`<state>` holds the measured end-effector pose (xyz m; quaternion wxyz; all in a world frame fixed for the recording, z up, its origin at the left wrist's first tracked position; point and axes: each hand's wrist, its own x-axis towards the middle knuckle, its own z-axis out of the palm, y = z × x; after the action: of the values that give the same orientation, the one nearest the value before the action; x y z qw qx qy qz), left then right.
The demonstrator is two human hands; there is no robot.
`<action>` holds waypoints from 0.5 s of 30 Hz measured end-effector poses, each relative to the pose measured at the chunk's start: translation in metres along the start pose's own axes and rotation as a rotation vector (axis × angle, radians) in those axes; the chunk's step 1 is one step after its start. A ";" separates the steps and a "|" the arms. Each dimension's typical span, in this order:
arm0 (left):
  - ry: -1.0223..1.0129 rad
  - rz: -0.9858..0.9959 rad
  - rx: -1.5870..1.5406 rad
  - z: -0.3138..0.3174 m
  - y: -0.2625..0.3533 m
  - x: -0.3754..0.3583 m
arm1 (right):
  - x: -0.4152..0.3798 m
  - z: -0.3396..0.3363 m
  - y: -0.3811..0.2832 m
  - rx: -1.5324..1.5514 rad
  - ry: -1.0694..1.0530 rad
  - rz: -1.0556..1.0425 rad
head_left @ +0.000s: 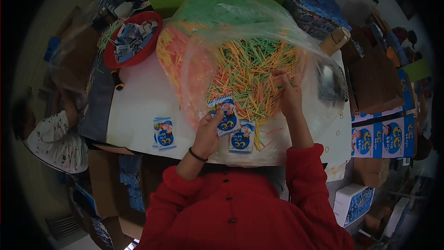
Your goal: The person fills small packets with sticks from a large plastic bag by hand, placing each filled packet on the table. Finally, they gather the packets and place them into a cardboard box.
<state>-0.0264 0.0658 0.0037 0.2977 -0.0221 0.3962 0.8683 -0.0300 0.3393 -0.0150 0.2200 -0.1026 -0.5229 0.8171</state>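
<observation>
A blue-and-white printed packet (225, 115) is held in my left hand (208, 134), pinched between thumb and fingers. Just below it, a second packet (241, 137) lies on the table's front part, partly overlapped by the held one. A third packet (164, 134) lies apart to the left. My right hand (290, 95) is at the right side of a heap of thin coloured sticks (249, 71) in green, orange, yellow and pink. Its fingers are curled together among the sticks and appear to grip a few, though the fingertips are hard to make out.
A large clear plastic bag (231, 11) surrounds the heap on the white table (134, 106). A red bowl (155, 48) full of small packets stands at the back left, with a yellow-and-black tool (118, 81) near it. Another person (58, 134) sits at left. Cartons (384, 136) stand at right.
</observation>
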 end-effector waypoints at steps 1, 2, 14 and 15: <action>0.006 -0.060 -0.095 0.000 0.002 0.001 | -0.003 0.001 0.004 -0.176 -0.030 -0.112; 0.008 -0.059 -0.092 -0.003 -0.001 0.002 | -0.008 -0.001 0.011 -0.173 -0.031 -0.111; -0.070 -0.185 -0.187 -0.022 -0.013 0.009 | -0.015 0.001 0.014 -0.218 -0.059 0.179; -0.056 -0.161 -0.121 -0.014 -0.010 0.006 | -0.011 -0.001 0.011 -0.093 0.024 0.171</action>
<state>-0.0290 0.0640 -0.0140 0.3756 -0.0477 0.3313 0.8642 -0.0223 0.3308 -0.0259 0.1507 -0.1668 -0.5469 0.8064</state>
